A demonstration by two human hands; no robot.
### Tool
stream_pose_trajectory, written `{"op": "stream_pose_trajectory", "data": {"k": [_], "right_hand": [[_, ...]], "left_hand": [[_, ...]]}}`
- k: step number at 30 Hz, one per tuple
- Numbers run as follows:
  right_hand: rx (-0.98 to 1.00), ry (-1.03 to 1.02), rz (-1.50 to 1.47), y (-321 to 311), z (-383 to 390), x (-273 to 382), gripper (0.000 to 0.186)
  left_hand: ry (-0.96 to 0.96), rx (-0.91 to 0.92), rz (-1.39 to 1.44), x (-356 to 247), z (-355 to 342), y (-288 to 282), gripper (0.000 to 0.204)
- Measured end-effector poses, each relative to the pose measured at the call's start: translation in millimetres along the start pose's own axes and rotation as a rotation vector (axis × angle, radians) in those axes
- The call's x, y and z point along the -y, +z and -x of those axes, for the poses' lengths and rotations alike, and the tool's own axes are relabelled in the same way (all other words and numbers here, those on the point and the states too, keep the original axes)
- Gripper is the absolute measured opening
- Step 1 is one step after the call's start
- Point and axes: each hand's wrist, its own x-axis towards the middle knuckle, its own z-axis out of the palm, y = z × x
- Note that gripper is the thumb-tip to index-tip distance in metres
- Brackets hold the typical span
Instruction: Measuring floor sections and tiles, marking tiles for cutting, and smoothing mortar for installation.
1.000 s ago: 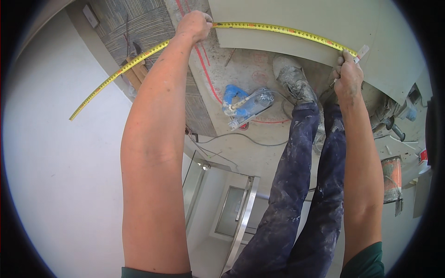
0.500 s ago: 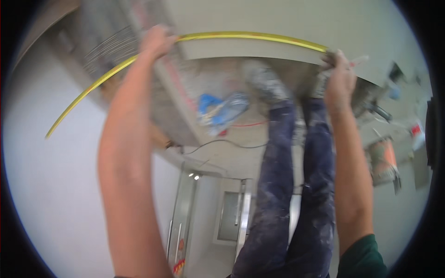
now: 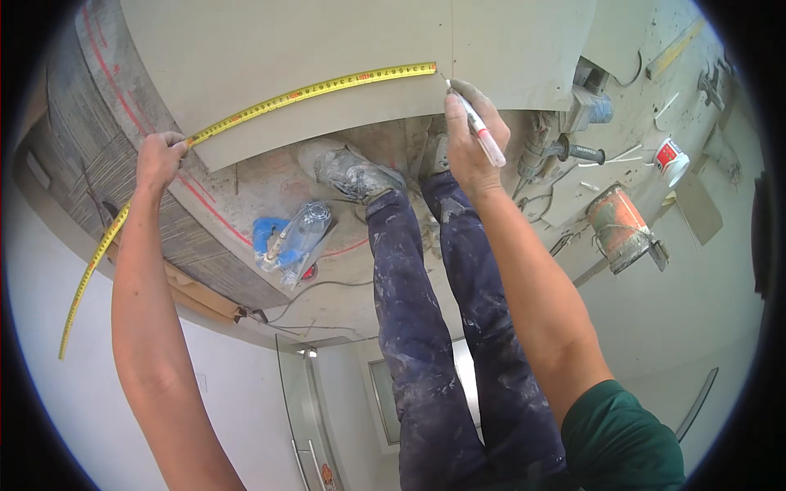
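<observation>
Yellow tape measure, pinched by the left hand, crosses the grey board at 11 o'clock; the right hand, having released its end, grips a marker, seemingly for marking.

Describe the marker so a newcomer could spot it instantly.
Find the large pale board across the top. Near its lower edge, the right hand holds the marker, its tip by one end of the yellow tape measure. Unlike that flat strip, it's a slim white stick with a red band.
</observation>
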Motion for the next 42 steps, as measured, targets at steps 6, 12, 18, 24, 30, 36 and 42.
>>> {"op": "stream_pose_trajectory", "data": {"k": [6, 12, 18, 24, 30, 36, 42], "right_hand": [[0.004, -0.03, 0.003, 4.2, -5.7, 0.2, 0.025], [0.025, -0.015, -0.016, 7.9, -9.0, -2.4, 0.023], [0.029, -0.084, 0.043, 6.9, -17.7, 1.3, 0.022], [0.032, -0.142, 0.025, 12.1, -47.0, 13.7, 0.02], [0.014, -0.232, 0.031, 21.7, -83.6, 22.9, 0.021], [0.031, -0.198, -0.001, 23.4, -90.2, 33.8, 0.02], [0.089, -0.167, 0.071, 7.5, -57.1, 21.8, 0.02]], "left_hand": [[-0.023, -0.008, 0.004, -4.7, 4.5, -1.6, 0.02], [-0.02, -0.003, -0.011, -2.0, 3.0, 0.0, 0.019], [0.02, -0.05, -0.036, 1.2, 1.2, 2.1, 0.019], [-0.006, -0.026, -0.001, -8.9, -16.4, -22.6, 0.02], [0.016, -0.09, 0.046, -17.6, -44.1, -53.9, 0.021], [0.022, -0.107, 0.028, -11.2, -42.6, -57.2, 0.021], [0.036, -0.118, -0.164, -13.5, -11.9, -20.5, 0.021]]}}
